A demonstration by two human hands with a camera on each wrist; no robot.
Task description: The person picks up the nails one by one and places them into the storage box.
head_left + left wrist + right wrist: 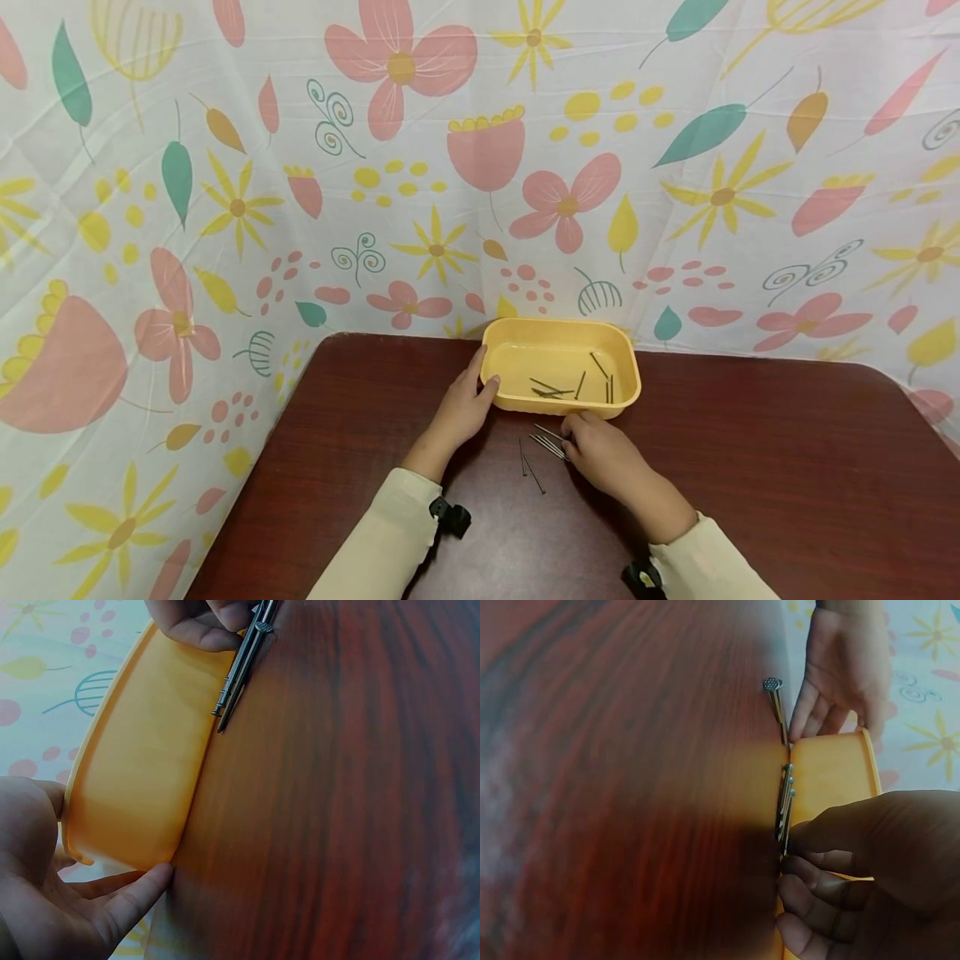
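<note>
A yellow plastic tray stands on the table near its back edge, with several thin metal nails lying inside. My left hand holds the tray's left end, its thumb at the rim and fingers against the outer wall. In front of the tray, my right hand is low over the table. Its thumb and fingertips pinch a nail beside other loose nails; its fingers partly hide the ends. Two more nails lie a little to the left, nearer to me, close together at one end.
The dark reddish wooden table extends to both sides of the tray. A white cloth with flower prints hangs behind and to the left. Black straps sit at both sleeve cuffs.
</note>
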